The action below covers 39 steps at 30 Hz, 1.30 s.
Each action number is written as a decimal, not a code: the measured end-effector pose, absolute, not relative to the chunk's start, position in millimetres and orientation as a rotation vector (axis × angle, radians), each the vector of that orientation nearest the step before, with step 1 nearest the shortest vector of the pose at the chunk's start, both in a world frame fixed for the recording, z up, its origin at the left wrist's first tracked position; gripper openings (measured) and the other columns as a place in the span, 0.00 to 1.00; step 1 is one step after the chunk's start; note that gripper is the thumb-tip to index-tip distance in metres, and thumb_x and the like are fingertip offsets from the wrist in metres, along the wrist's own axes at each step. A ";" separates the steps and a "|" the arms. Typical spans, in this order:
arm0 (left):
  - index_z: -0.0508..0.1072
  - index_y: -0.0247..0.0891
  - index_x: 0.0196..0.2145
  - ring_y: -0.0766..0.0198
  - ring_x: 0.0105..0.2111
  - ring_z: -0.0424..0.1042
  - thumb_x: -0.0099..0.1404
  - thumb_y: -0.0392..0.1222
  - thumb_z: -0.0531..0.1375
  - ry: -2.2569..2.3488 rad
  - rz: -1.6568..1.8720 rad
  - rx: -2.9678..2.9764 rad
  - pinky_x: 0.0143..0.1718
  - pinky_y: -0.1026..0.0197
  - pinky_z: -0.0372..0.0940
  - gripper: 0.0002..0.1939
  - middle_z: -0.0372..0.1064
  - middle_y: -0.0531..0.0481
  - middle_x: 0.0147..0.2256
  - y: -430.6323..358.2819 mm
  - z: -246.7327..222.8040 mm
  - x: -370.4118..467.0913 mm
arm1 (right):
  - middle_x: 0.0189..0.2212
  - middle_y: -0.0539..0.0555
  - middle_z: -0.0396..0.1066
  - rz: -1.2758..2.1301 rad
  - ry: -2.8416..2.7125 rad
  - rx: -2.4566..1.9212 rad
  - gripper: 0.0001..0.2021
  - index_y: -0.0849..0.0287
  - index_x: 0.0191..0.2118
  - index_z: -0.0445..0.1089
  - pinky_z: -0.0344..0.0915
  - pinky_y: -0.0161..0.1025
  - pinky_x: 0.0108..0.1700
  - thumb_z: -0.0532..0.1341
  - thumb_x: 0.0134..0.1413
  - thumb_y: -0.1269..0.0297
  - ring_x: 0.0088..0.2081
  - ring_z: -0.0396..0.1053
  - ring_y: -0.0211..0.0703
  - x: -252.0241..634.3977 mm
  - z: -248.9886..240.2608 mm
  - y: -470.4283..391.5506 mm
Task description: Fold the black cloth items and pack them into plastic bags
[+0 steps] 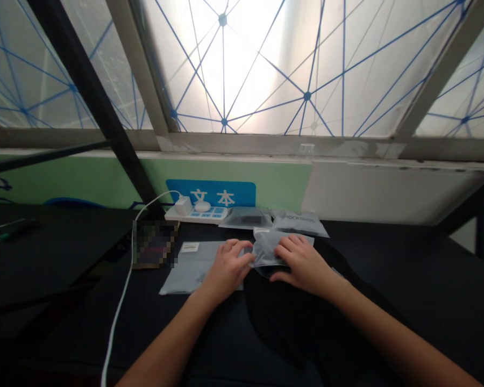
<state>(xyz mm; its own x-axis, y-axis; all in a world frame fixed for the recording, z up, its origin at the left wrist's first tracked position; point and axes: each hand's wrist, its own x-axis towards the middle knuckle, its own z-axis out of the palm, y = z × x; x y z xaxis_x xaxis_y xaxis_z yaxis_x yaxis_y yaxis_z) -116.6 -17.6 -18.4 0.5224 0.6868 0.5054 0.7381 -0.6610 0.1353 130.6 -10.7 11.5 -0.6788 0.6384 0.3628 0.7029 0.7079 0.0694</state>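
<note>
A frosted plastic bag [266, 244] lies between my hands, with a dark gap along its near edge. My left hand [232, 263] has its thumb and forefinger closed at the bag's left edge. My right hand [304, 263] holds the bag from the right, fingers curled over its top and thumb lower, by the near edge. What is inside the bag is hidden. Under and in front of it spreads a soft black fabric item [282, 322], its kind unclear. A larger flat frosted bag [181, 274] with a white label lies partly beneath my left forearm.
Behind my hands are two more frosted packets [236, 217] [302, 223]. A white power strip [197, 215] carries a charger [183, 205], whose white cable [125, 295] runs down the left. A pixelated phone-like object [151, 244] lies nearby. A dark metal post [92, 102] slants at left.
</note>
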 end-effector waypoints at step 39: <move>0.76 0.42 0.39 0.58 0.49 0.77 0.72 0.36 0.57 -0.957 -1.556 -2.653 0.58 0.49 0.61 0.07 0.80 0.49 0.42 -22.7 -18.0 -78.2 | 0.49 0.60 0.76 -0.384 -2.319 -0.684 0.12 0.59 0.52 0.70 0.65 0.51 0.59 0.57 0.68 0.62 0.50 0.73 0.50 131.8 10.5 -36.7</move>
